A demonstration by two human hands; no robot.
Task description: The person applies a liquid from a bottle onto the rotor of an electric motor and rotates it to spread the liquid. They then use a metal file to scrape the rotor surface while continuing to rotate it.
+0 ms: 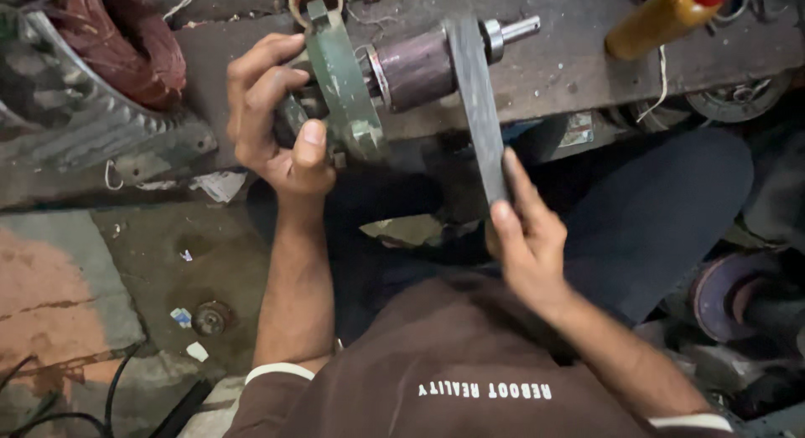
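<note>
The rotor [415, 69] is held over the surface [570, 61], its green bracket [344, 86] clasped by the left hand [281, 128]. The flat bar [480, 103] is pinched by the right hand [524, 237]; it could slip if levered hard.

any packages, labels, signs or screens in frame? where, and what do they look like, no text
Bottle: top right, lying tilted on the dark bench; amber-yellow body, red cap; no label readable.
Sticker: under the bench edge, right of the flat bar in the right hand; small, rectangular, pale with red and green patches.
Shirt print: bottom centre, white on brown.
No screens or signs.
</note>
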